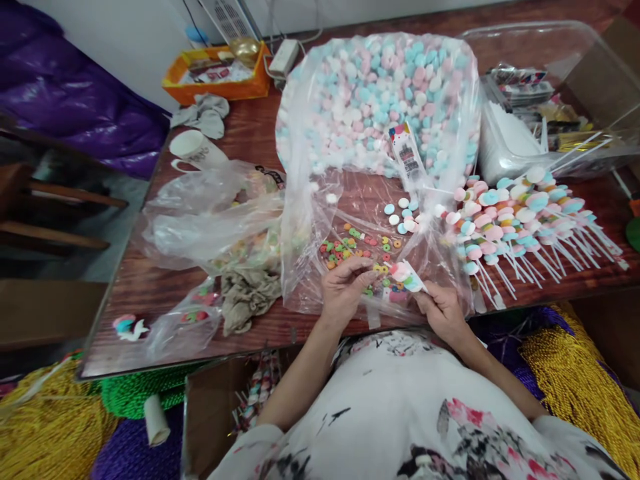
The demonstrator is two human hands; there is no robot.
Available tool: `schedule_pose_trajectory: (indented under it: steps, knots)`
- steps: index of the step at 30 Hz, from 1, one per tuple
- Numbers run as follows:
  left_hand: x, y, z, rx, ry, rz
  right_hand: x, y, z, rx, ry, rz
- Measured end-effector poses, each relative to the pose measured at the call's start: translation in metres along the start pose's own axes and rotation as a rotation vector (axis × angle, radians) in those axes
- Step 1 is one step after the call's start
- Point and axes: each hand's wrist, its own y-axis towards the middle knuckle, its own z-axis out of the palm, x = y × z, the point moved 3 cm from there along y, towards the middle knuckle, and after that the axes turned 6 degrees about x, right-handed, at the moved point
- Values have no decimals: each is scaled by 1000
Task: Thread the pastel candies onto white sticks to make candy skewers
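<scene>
My right hand [443,308] is closed on the lower end of a white stick with pastel discs [407,276], tilted up toward the left. Just left of its tip, my left hand [345,287] has thumb and fingertips pinched together; what is between them is too small to make out. Under both hands, small coloured rings [350,243] in red, green, yellow and orange are scattered on clear plastic. Several loose white and blue discs [403,212] lie beyond them. To the right is a pile of white sticks threaded with pastel discs [525,220].
A large clear bag of pastel discs [380,100] fills the back, with a printed packet [406,153] on it. A clear plastic bin [550,40] stands back right. At left are a white mug [197,148], crumpled bags [210,220], a cloth [250,297] and an orange tray [217,90].
</scene>
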Motion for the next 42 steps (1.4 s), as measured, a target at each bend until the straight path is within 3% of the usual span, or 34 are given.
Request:
schedule_pose_trajectory:
  steps: [5, 10, 13, 16, 20, 22, 30, 37, 42]
  knots:
    - [-3, 0, -6, -48, 121, 91, 7, 1, 1, 63, -98, -19]
    - [-20, -4, -4, 68, 558, 349, 8, 0, 1, 11, -153, 6]
    - [-25, -8, -1, 143, 707, 441, 6, -1, 3, 14, -152, 9]
    - [-24, -10, -1, 140, 587, 375, 4, -4, 9, 36, -176, -5]
    - [-11, -5, -2, 52, 140, 124, 1, -4, 12, 31, -173, -37]
    - [-4, -2, 0, 71, 39, 17, -1, -4, 11, 27, -177, -85]
    - [12, -2, 9, 146, -48, -128, -6, -7, 8, -28, -165, -133]
    - [15, -8, 24, 188, -55, -115, 3, -1, 10, -59, -181, -125]
    - [-4, 22, 23, 407, 159, -109, 3, 4, 1, -177, -113, -101]
